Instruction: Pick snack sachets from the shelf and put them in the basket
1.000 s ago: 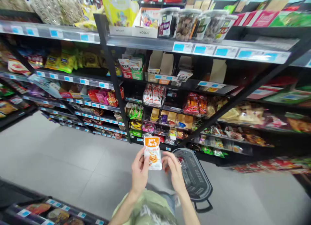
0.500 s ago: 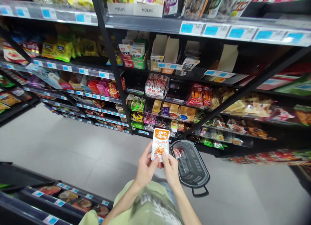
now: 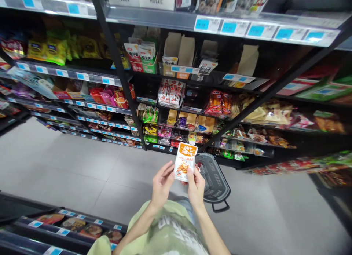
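Note:
A white and orange snack packet [image 3: 184, 160] with a picture of food on its front is held upright before me. My right hand [image 3: 196, 187] grips its lower right side, thumb on the front and fingers behind. At the packet's left edge is my left hand [image 3: 162, 185], its fingers stretched and apart from the thumb; whether a fingertip touches the edge I cannot tell. Beyond the right hand a dark grey shopping basket [image 3: 218, 179] stands on the floor, partly covered by the hand and packet, with a red and white packet [image 3: 200, 169] inside.
Black shelving [image 3: 162, 76] with bagged snacks and price tags runs across the front. A slanted black post [image 3: 255, 104] crosses it at the right. Behind the basket lies the shelf's foot. A low display [image 3: 68, 225] of packaged food stands at lower left on the grey tiled floor [image 3: 121, 174].
The left thumb has come off the packet's front and the left hand has opened. The packet now rests in the right hand, slightly tilted. The view has shifted a little to the right.

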